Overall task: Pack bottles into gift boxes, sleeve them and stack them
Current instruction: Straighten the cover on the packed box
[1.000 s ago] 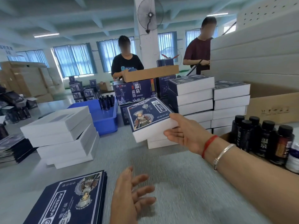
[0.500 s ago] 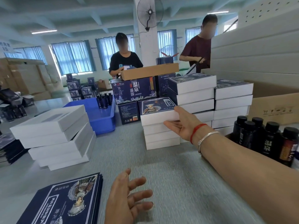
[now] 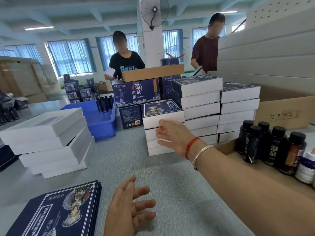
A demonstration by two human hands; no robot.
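A sleeved gift box [image 3: 162, 110] with a dark blue printed top lies on a short stack of white boxes [image 3: 157, 143] mid-table. My right hand [image 3: 173, 135] hovers in front of that stack, fingers straight and spread, holding nothing. My left hand [image 3: 129, 210] floats low over the grey table [image 3: 179, 193], fingers relaxed and empty. Flat dark blue sleeves [image 3: 56, 213] lie at the near left. Dark bottles [image 3: 271, 145] stand in a cardboard tray at the right.
Taller stacks of sleeved boxes [image 3: 201, 106] rise behind the short stack. White unsleeved boxes [image 3: 49, 142] are piled at the left. A blue bin [image 3: 102, 120] holds more bottles. Two people work across the table, and cardboard cartons [image 3: 286, 111] stand at the right.
My right hand set the sleeved box on top of the short stack, let go, and has drawn back slightly. My left hand stayed low and open.
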